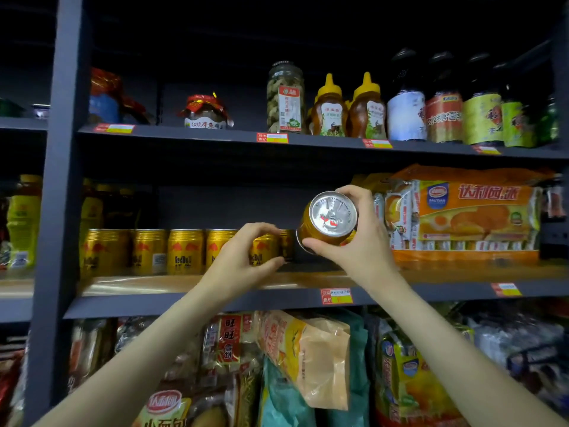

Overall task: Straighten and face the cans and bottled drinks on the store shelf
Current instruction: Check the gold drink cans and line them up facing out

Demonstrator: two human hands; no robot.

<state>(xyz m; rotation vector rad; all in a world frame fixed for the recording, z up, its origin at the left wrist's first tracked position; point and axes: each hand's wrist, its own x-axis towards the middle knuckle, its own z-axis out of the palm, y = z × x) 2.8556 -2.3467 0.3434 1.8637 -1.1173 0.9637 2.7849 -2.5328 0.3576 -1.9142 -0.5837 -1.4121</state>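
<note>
My right hand (354,241) held a gold can (331,218) tipped lid-out above the shelf (215,303). My left hand (243,257) gripped a standing can (266,249) in the row (154,251). Most cans stood, some logos turned aside; much remained, I judged.

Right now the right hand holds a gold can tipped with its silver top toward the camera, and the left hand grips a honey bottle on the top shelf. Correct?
Not quite. The head view shows the left hand on a gold can in the middle-shelf row, not a honey bottle. The right hand does hold the tipped can, silver top toward the camera.
</note>
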